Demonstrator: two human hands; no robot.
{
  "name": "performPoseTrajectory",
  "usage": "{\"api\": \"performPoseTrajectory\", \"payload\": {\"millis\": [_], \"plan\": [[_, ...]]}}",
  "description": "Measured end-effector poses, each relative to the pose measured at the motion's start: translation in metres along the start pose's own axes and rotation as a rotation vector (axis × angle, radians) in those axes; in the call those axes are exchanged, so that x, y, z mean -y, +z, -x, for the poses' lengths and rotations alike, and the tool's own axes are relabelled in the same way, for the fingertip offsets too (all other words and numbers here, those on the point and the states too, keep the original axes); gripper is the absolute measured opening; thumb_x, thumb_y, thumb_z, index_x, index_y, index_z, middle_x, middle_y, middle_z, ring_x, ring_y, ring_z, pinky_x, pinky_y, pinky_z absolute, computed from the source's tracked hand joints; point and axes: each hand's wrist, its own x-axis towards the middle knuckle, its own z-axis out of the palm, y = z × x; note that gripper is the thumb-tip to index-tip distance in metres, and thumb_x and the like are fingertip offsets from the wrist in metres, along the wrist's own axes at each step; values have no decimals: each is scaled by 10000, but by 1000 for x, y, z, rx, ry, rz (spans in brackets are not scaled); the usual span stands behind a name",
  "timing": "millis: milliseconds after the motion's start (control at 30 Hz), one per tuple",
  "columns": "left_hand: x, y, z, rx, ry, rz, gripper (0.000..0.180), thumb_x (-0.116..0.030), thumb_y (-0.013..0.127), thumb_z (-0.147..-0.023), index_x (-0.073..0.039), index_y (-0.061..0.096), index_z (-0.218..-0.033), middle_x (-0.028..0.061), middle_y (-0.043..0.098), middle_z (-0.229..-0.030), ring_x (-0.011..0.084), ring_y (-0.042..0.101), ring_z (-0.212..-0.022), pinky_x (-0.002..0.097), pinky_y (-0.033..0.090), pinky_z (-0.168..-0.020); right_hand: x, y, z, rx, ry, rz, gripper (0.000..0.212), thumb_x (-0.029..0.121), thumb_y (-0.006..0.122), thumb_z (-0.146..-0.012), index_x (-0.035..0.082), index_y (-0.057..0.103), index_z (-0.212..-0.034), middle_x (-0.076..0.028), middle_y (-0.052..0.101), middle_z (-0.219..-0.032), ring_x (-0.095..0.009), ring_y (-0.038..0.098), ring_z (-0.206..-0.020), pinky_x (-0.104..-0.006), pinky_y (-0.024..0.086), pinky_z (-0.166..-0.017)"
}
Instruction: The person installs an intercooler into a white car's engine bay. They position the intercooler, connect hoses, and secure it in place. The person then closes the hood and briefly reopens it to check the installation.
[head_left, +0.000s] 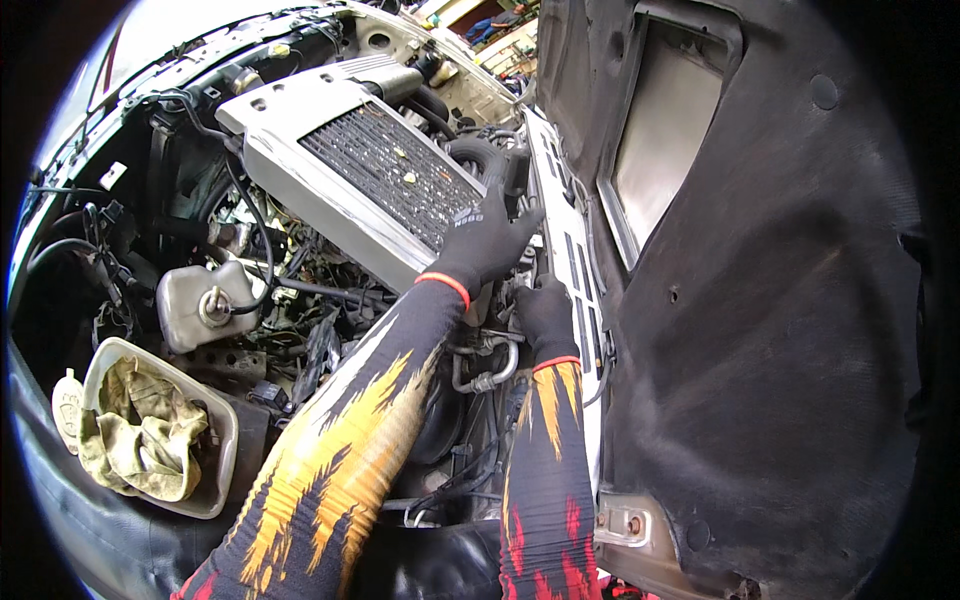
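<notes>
In a car's engine bay, my left hand (484,238), in a black glove with an orange cuff, lies at the near right corner of a silver intercooler (335,205). Its fingers are stretched out and the thumb stands apart. Beyond the fingertips curves a ribbed black hose (475,152). My right hand (547,315), gloved the same way, is curled low beside the white front crossmember (572,270). What its fingers close on is hidden; a short dark shape shows just above them. A bent metal pipe (487,380) runs just below my hands.
The raised black-lined hood (780,330) stands along the right. At left sit a pale plastic reservoir (195,310) and a tub (228,455) holding a stained cloth (150,440). Loose wires and hoses surround the engine. Bits of debris lie on the intercooler fins.
</notes>
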Motion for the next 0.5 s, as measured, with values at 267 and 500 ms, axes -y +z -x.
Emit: {"api": "performPoseTrajectory", "payload": {"millis": [267,500], "plan": [[-8,3,-3,34,-29,-91,542,-496,439,-1011,-49,499,-1312,301,632,-1229,455,611,-1173,514,449,-1028,-25,32,6,-106,-104,-380,281,67,555,-853,-38,666,-1089,-199,716,-925,-295,700,-862,-401,522,-800],[-1,5,-10,120,-90,-106,584,-523,420,-1016,-71,439,-1386,297,607,-1269,477,600,-1170,516,443,-1034,-19,35,15,-185,-97,-232,382,111,503,-902,-65,584,-1230,-313,640,-1147,-462,610,-1120,-500,447,-968]]}}
